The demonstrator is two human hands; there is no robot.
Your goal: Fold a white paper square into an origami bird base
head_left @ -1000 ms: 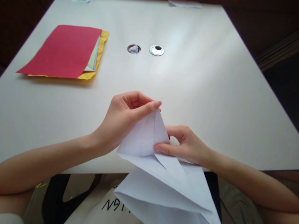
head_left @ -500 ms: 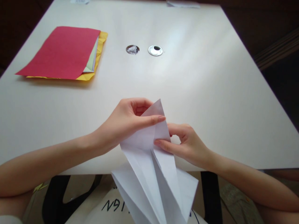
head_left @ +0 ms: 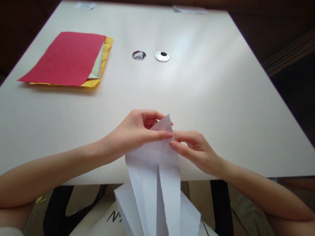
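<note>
Left hand (head_left: 136, 132): closed in a pinch on the upper tip of the folded white paper (head_left: 154, 173), thumb behind the sheet, forefinger laid flat across its front. Right hand (head_left: 197, 149): also closed on the paper, fingertips nipping the right edge just below the tip, touching the left forefinger.

The paper is held in the air over the near edge of the table (head_left: 209, 98), its point upward and its long folded flaps hanging down past the table edge towards the lap. A centre crease runs down its length.

Risks, as judged: both grips sit at one small corner, so the hanging body is unsupported and may swing or splay, letting the layers slip out of line. Pressing a crease in mid-air, with no hard surface beneath, could give a soft or crooked fold. A hard pinch may crumple the tip.

Far left on the table: a stack of coloured sheets (head_left: 66, 57), red uppermost. Far centre: two round holes (head_left: 150, 55) in the tabletop.
</note>
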